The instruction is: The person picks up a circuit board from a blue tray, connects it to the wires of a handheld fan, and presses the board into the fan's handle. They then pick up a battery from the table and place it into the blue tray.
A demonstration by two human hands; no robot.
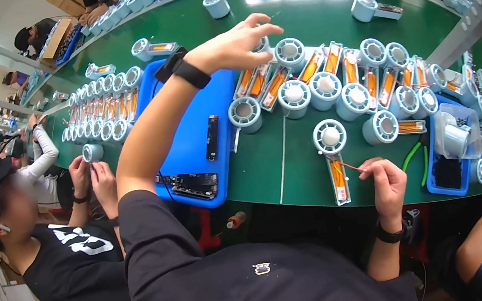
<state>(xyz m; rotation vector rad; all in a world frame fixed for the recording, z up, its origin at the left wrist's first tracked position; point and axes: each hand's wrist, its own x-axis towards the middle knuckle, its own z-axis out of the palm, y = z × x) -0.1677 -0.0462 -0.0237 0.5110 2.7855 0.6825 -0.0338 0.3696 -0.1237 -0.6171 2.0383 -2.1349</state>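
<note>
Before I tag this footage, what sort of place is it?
Probably an electronics assembly workshop: many pale blue round-headed units on a green workbench, a blue tray holding black parts.

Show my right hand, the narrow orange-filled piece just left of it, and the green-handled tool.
Right hand (pixel 387 186): head view, middle of the hand.
Narrow piece (pixel 339 174): head view, orange inside.
Green-handled tool (pixel 427 165): head view, right handle.

- No txt readable for sure; print is coming out too sm. or bent.
- Co-worker's blk tee (pixel 56 270), left: big wht print (pixel 81 240) is running across it, n/legible.
- Wearer's dark tee (pixel 225 282): sm. pale emblem (pixel 262 268) is sitting on chest, too tiny.
- Narrow case (pixel 338 175), R of ctr: wht label (pixel 343 193) is showing at its btm end, w/ tiny marks blurring.
</note>
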